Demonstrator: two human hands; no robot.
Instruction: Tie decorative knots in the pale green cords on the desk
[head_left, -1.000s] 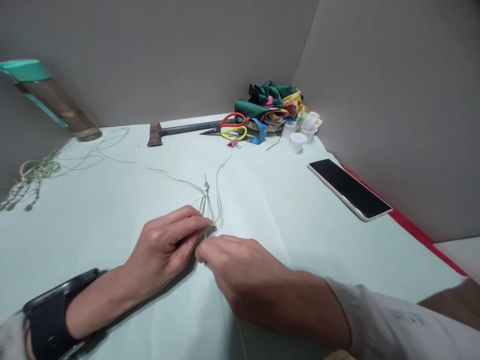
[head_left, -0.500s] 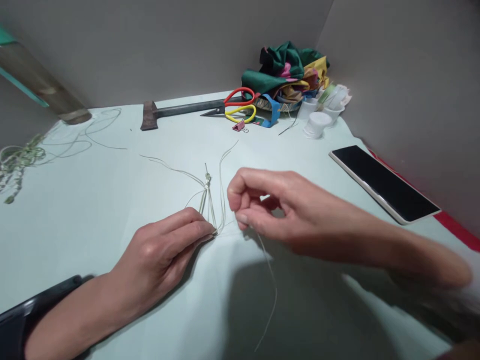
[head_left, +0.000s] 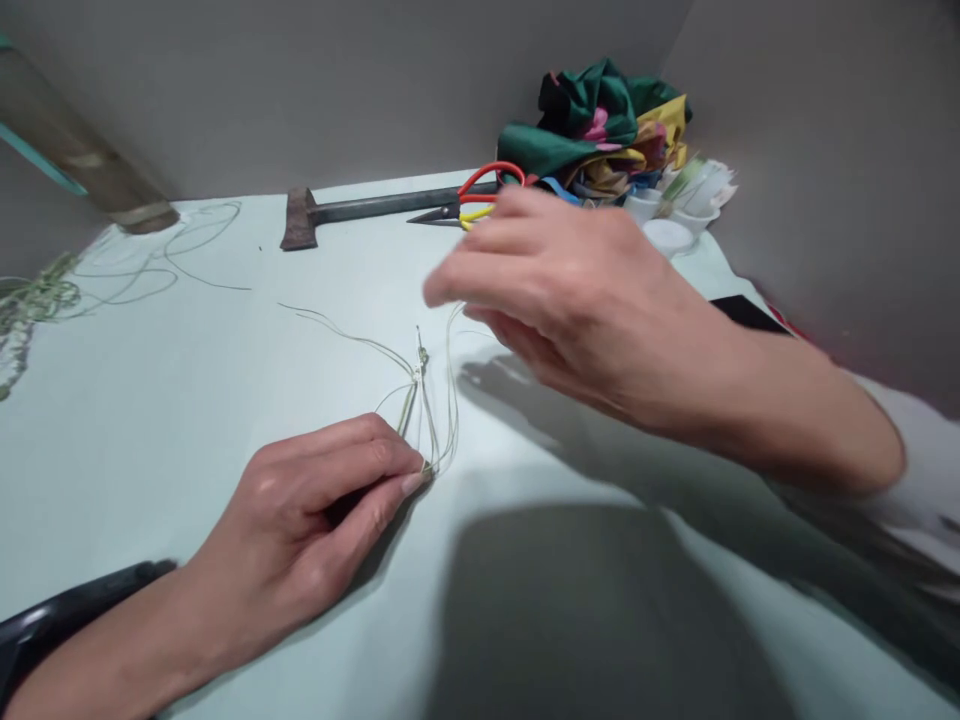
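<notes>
My left hand (head_left: 330,510) rests on the pale table and pinches the lower end of a bundle of thin green cords (head_left: 427,415) between thumb and fingertips. The cords run up to a small knotted piece (head_left: 421,360) standing out above the fingers, and loose ends spread to its upper left and curve on its right. Above and to the right of the knot, my right hand (head_left: 570,300) is raised over the table, its fingers bent and partly blurred. Whether it grips a thread cannot be made out.
A hammer-like tool (head_left: 300,220) and scissors (head_left: 442,213) lie at the back. Colourful cloth (head_left: 607,120) and white cups (head_left: 694,215) stand back right. A phone (head_left: 748,312) is mostly hidden by my right arm. Green knotted cord (head_left: 37,300) lies left, near a wooden tube (head_left: 90,150).
My right hand has moved up and away from my left fingertips, and now covers part of the scissors. The long thread that hung below it no longer shows. My left hand keeps its pinch.
</notes>
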